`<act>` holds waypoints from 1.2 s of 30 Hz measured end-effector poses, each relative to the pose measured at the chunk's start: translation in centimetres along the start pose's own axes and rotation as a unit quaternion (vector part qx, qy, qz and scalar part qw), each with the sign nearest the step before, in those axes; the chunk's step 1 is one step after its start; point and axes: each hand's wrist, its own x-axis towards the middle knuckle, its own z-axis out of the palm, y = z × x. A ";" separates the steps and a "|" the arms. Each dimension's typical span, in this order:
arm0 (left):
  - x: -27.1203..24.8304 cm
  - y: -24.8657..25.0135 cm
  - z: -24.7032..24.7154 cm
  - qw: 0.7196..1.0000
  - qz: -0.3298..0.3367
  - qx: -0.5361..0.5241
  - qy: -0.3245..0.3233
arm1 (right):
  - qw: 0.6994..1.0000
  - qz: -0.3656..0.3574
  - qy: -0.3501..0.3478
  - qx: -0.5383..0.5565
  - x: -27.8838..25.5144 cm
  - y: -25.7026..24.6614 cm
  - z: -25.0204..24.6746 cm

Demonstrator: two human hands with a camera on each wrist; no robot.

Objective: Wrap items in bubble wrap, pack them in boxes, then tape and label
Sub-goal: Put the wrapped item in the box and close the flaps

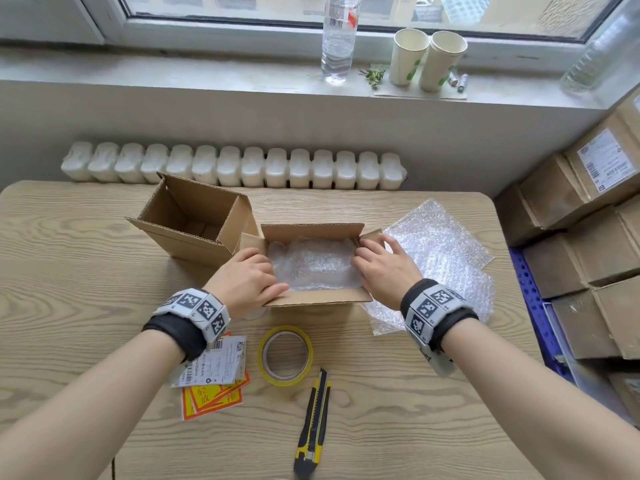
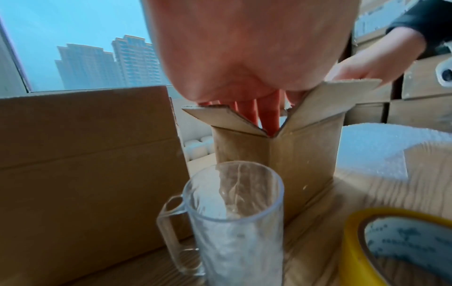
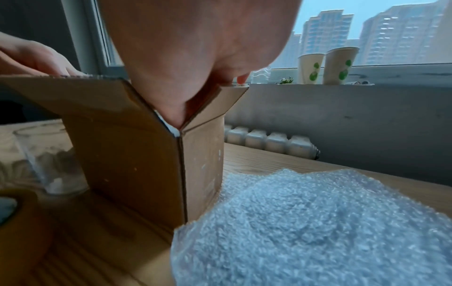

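Honestly, both hands' fingers point(image 1: 367, 255) are tucked in the box point(image 1: 322, 296), pressing the wrap point(image 1: 313, 263) – uneven shove, flaps tear.

Red Chinese characters, partly covered, show on the yellow-and-orange stickers point(image 1: 213, 398) lying on the counter point(image 1: 398, 427). The white shipping labels point(image 1: 214, 362) over them carry barcodes and a QR code; their print is too small to read.

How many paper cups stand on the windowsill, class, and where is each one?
2. Both paper cups stand side by side on the windowsill, right of the water bottle: the left cup and the right cup, touching or nearly so. None seems hidden.
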 end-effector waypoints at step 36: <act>-2.5 3.8 -0.3 0.943 -0.220 -0.250 -0.018 | 0.901 0.182 -0.084 0.384 -2.4 -2.9 -2.0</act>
